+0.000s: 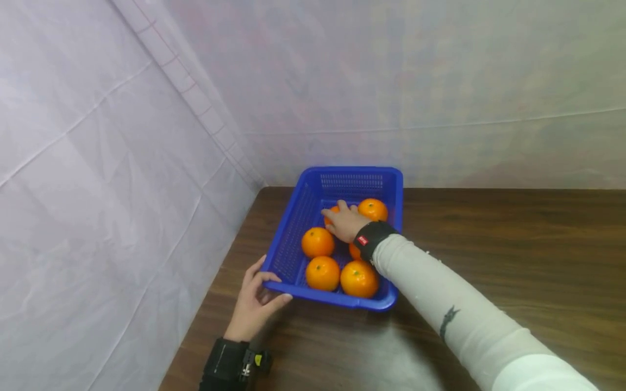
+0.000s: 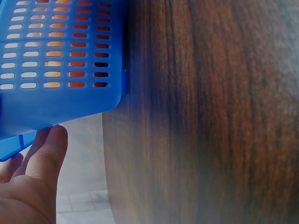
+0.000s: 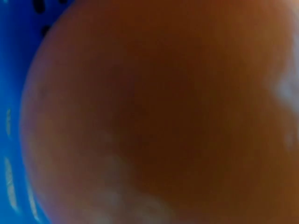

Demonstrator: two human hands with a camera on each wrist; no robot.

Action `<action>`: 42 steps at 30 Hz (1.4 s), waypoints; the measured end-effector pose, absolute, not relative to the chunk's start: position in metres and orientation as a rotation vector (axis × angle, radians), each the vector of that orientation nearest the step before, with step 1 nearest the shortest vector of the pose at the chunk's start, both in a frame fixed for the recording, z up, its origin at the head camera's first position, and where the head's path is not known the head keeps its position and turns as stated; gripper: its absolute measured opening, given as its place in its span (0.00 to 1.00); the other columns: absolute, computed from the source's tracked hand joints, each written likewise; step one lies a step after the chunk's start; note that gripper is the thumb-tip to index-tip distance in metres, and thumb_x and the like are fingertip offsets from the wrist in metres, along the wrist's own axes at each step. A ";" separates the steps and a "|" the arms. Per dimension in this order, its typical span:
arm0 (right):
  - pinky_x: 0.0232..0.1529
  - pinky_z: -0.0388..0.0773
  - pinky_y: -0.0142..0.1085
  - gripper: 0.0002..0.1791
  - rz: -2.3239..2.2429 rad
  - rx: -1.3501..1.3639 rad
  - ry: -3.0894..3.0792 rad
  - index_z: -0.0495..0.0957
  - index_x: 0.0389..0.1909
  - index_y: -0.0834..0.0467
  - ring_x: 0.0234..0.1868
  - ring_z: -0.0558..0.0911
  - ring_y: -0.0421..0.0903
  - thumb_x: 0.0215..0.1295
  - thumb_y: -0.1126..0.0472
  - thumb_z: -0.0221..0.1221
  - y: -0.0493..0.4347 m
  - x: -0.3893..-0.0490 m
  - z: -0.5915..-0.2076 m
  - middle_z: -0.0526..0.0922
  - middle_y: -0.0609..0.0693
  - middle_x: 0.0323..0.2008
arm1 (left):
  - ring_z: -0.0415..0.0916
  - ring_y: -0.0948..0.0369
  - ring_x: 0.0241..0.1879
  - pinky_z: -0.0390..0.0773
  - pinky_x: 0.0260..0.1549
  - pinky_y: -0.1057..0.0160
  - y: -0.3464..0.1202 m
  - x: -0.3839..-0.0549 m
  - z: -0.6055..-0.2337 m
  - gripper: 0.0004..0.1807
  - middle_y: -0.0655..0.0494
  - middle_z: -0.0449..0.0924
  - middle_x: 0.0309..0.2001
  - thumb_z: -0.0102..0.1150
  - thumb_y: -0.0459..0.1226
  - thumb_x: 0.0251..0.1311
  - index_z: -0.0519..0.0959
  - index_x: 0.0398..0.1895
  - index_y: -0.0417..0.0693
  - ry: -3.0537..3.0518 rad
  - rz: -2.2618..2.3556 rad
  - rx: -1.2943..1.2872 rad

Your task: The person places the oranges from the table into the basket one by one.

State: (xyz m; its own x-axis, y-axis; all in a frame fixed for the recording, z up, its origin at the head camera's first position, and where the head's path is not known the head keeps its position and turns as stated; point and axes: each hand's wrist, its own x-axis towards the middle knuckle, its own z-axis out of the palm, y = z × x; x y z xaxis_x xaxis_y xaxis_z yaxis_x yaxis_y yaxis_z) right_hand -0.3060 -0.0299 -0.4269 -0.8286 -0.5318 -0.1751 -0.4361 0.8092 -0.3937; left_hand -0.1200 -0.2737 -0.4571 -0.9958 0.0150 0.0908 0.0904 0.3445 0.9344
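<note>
A blue plastic basket [image 1: 281, 231] with slotted walls stands on the wooden table, several oranges inside it. My left hand [image 1: 256, 298] holds its near left corner, fingers over the rim and thumb along the near side. In the left wrist view, that hand's thumb [image 2: 49, 151] touches the basket's edge [image 2: 56, 109]. Inside the basket, my right hand [image 1: 348, 224] reaches over an orange [image 1: 334, 209] and grips it from above, covering most of it. Another orange [image 1: 373, 209] sits just right of its fingers. A close, blurred orange [image 3: 159, 112] fills the right wrist view.
Nearer oranges [image 1: 323, 273] lie at the basket's front, one partly under the right wrist. The brown tabletop [image 1: 513, 244] extends to the right. White cloth [image 1: 122, 217] hangs on the left, and a pale sheet [image 1: 440, 81] rises behind the basket.
</note>
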 end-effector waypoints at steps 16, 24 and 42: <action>0.74 0.62 0.64 0.28 -0.461 -0.821 2.787 0.62 0.77 0.47 0.70 0.65 0.74 0.79 0.48 0.48 -0.016 -0.308 -0.416 0.52 0.64 0.79 | 0.67 0.41 0.69 0.78 0.62 0.57 -0.268 -0.132 -0.459 0.19 0.50 0.49 0.77 0.76 0.34 0.53 0.76 0.44 0.43 -2.546 -1.748 -0.118; 0.70 0.69 0.63 0.28 -0.567 -0.798 2.807 0.62 0.76 0.46 0.71 0.67 0.70 0.79 0.46 0.46 -0.004 -0.306 -0.401 0.55 0.62 0.78 | 0.67 0.41 0.69 0.78 0.63 0.56 -0.268 -0.141 -0.462 0.19 0.49 0.50 0.77 0.76 0.34 0.53 0.76 0.44 0.42 -2.544 -1.752 -0.134; 0.65 0.78 0.53 0.25 -0.677 -0.924 3.003 0.73 0.68 0.55 0.62 0.78 0.56 0.78 0.48 0.50 0.059 -0.273 -0.361 0.75 0.58 0.64 | 0.67 0.41 0.69 0.78 0.62 0.57 -0.272 -0.169 -0.467 0.19 0.46 0.53 0.77 0.76 0.32 0.53 0.77 0.44 0.38 -2.524 -1.679 -0.162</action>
State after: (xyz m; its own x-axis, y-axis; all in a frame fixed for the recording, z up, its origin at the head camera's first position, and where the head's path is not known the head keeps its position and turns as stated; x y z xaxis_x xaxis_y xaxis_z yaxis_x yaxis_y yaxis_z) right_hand -0.2727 0.0593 -0.3614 -0.8322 -0.5214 0.1886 -0.5519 0.7461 -0.3726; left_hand -0.1693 -0.2724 -0.4667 -0.9887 0.0298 0.1469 0.1470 0.3841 0.9115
